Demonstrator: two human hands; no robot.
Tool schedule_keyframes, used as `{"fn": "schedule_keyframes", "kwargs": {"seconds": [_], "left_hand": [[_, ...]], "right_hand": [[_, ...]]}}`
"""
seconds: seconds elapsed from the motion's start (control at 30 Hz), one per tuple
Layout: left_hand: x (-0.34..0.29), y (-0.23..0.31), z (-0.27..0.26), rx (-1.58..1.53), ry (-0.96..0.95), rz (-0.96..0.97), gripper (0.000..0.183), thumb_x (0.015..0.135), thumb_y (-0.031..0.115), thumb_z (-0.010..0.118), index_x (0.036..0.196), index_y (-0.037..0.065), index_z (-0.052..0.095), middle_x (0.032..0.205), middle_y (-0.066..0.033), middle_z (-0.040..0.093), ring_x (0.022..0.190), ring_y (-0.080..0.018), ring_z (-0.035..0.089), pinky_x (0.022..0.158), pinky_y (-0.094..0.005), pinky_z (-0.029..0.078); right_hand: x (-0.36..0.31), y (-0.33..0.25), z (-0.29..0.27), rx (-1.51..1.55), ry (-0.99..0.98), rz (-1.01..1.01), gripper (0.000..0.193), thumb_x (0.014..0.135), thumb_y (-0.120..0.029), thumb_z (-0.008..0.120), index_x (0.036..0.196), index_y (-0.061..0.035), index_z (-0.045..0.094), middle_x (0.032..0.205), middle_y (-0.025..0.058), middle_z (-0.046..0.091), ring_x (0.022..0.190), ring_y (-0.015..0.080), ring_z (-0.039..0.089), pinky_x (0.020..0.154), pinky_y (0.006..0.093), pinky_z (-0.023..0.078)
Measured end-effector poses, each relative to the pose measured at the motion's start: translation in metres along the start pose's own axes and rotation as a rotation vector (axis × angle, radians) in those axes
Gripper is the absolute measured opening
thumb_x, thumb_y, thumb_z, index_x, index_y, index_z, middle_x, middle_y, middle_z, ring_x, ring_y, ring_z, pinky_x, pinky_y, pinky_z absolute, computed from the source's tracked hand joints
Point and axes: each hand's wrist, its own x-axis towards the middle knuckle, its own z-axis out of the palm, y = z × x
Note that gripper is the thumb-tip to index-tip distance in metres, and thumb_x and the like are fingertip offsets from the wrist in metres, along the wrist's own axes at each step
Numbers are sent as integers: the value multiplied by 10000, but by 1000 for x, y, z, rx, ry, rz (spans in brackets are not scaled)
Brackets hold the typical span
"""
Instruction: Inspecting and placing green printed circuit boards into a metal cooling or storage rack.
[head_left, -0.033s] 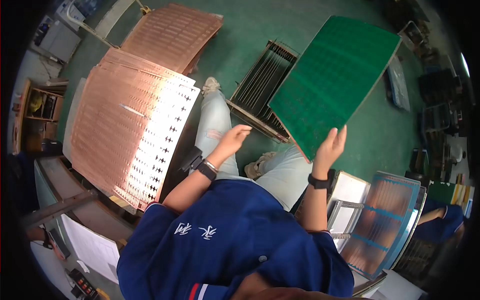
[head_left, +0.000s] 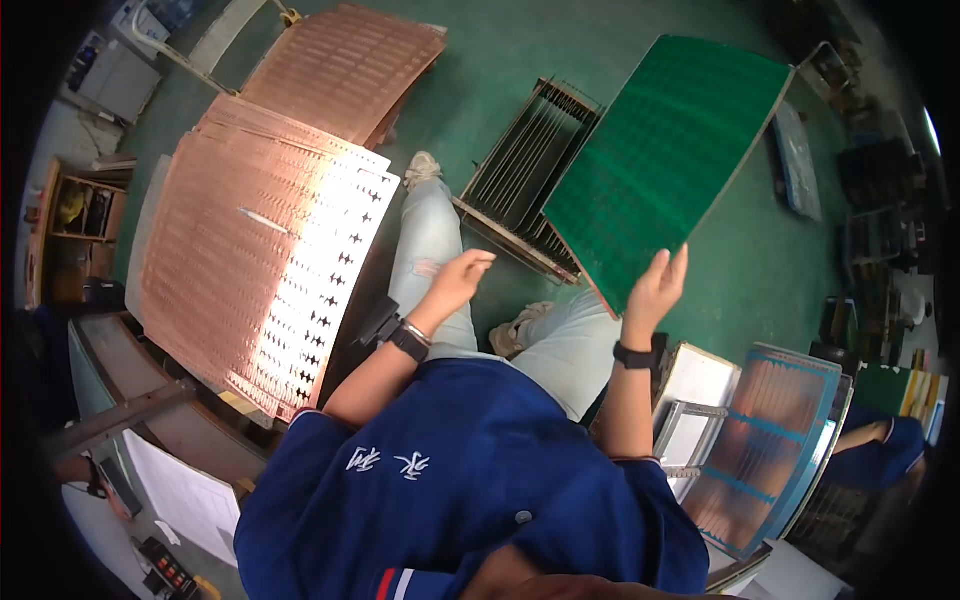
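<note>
1. The green panel [head_left: 670, 160] is in front of the person, to the right, tilted up from its low corner; in this view it covers the far right side of the slotted rack [head_left: 515, 243]. Whether the two touch, I cannot tell.
2. The right hand [head_left: 655, 285] pinches the panel's right edge close to that low corner, thumb and fingers closed on it. No other hold on the panel shows.
3. The left hand [head_left: 458, 285] is off the panel, near the rack's front rim, its fingers drawn together and bent. Nothing shows in it; whether thumb and fingertips meet, I cannot tell.
4. Handling, as a judgement: the panel looks thin, fairly stiff and light for its breadth, though held by one corner its far end would tend to sag or twist.
5. The smooth green face could slip and may scratch, so the edges are the better hold, ideally one hand on each of two opposite edges.
6. To the left lie copper panels [head_left: 220, 220] with cut-outs along one side, a white pen-like stick [head_left: 264, 220] on top.
</note>
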Motion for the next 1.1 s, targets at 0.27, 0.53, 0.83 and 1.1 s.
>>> {"fn": "schedule_keyframes", "kwargs": {"seconds": [0.27, 0.53, 0.83, 1.1], "left_hand": [[-10, -26, -42, 84, 283, -29, 215, 915, 41, 434, 1074, 19, 577, 940, -81, 650, 723, -106, 615, 590, -220, 495], [-8, -20, -46, 61, 428, -56, 211, 921, 36, 419, 1040, 33, 593, 912, -65, 652, 639, -100, 618, 532, -214, 491], [-3, -24, -45, 183, 423, 61, 247, 856, -45, 408, 934, 23, 632, 799, -49, 627, 588, -104, 593, 499, -217, 471], [-9, -23, -49, 51, 396, 28, 329, 794, -112, 346, 849, 21, 642, 650, -46, 555, 556, -99, 552, 503, -213, 460]], "right_hand": [[18, 63, 87, -259, 46, -72, 350, 917, -80, 444, 1246, 39, 454, 1073, 225, 593, 921, 279, 603, 792, 322, 451], [48, 15, 60, -18, -82, 92, 366, 920, -63, 481, 1253, 79, 428, 1070, 112, 594, 916, 134, 553, 810, 248, 439], [38, 102, 142, -463, 35, -196, 374, 898, -64, 465, 1248, 65, 443, 1081, 266, 580, 899, 349, 607, 767, 366, 460], [32, 101, 159, -427, -46, 55, 357, 884, -37, 449, 1227, 60, 471, 1061, 260, 593, 901, 348, 613, 766, 343, 470]]}}
